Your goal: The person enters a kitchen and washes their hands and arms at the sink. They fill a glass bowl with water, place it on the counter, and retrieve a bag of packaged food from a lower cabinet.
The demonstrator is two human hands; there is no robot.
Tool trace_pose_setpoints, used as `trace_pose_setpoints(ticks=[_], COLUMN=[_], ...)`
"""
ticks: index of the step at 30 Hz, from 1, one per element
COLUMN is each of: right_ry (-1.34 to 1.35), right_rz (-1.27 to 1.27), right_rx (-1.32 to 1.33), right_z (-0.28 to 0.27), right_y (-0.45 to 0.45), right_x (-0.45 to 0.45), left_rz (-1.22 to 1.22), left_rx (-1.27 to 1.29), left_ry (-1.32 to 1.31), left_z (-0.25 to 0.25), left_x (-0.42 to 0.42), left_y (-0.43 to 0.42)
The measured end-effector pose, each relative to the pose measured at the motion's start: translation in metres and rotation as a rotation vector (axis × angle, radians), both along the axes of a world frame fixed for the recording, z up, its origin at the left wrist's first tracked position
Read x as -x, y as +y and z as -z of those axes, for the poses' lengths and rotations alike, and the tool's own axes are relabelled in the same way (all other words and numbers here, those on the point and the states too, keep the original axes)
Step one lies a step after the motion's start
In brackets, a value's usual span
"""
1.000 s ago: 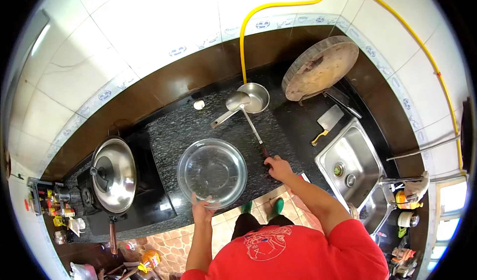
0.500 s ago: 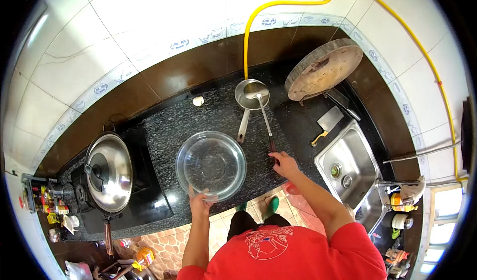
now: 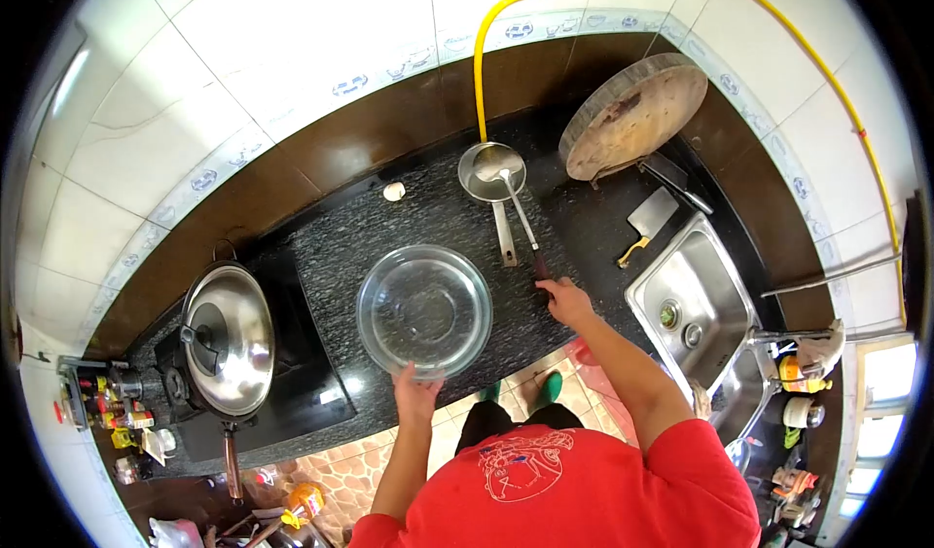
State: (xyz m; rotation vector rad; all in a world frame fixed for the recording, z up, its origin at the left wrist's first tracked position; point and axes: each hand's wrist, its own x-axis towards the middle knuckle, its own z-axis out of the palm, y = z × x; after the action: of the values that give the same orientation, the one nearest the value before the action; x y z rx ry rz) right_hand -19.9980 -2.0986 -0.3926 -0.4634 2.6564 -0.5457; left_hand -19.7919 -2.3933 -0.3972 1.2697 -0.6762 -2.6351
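Note:
On the black speckled counter stands a clear glass bowl (image 3: 425, 307). My left hand (image 3: 415, 392) touches its near rim, fingers apart and partly seen through the glass. My right hand (image 3: 564, 301) is closed round the dark handle of a metal ladle (image 3: 523, 215). The ladle's head lies in a small steel saucepan (image 3: 474, 180) at the back of the counter, and the saucepan's handle points toward me. A small white piece (image 3: 394, 192) lies behind the bowl.
A lidded wok (image 3: 230, 339) sits on the stove at the left. At the right are a cleaver (image 3: 651, 216), a round wooden board (image 3: 637, 118) leaning at the wall, and a steel double sink (image 3: 697, 305). Bottles (image 3: 131, 420) stand far left.
The saucepan has turned, its handle swinging from the left toward me. My right hand and the ladle have shifted with it. My left hand stays at the bowl.

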Motion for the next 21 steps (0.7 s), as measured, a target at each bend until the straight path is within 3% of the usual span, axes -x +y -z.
trace_pose_setpoints(ticks=[6, 9, 12, 21], right_ry=[0.070, 0.163, 0.135, 0.055], right_rz=[0.052, 0.073, 0.114, 0.054], right_rx=[-0.041, 0.007, 0.016, 0.032], right_z=[0.019, 0.023, 0.022, 0.029], right_y=[0.011, 0.014, 0.019, 0.041], right_x=[-0.022, -0.026, -0.034, -0.030], left_rz=[0.175, 0.497, 0.592, 0.643], left_rx=[-0.075, -0.144, -0.150, -0.037], left_ry=[-0.019, -0.068, -0.066, -0.099], left_z=[-0.013, -0.018, -0.024, -0.035], left_x=[-0.033, -0.046, -0.052, -0.043], left_y=[0.024, 0.033, 0.038, 0.037])
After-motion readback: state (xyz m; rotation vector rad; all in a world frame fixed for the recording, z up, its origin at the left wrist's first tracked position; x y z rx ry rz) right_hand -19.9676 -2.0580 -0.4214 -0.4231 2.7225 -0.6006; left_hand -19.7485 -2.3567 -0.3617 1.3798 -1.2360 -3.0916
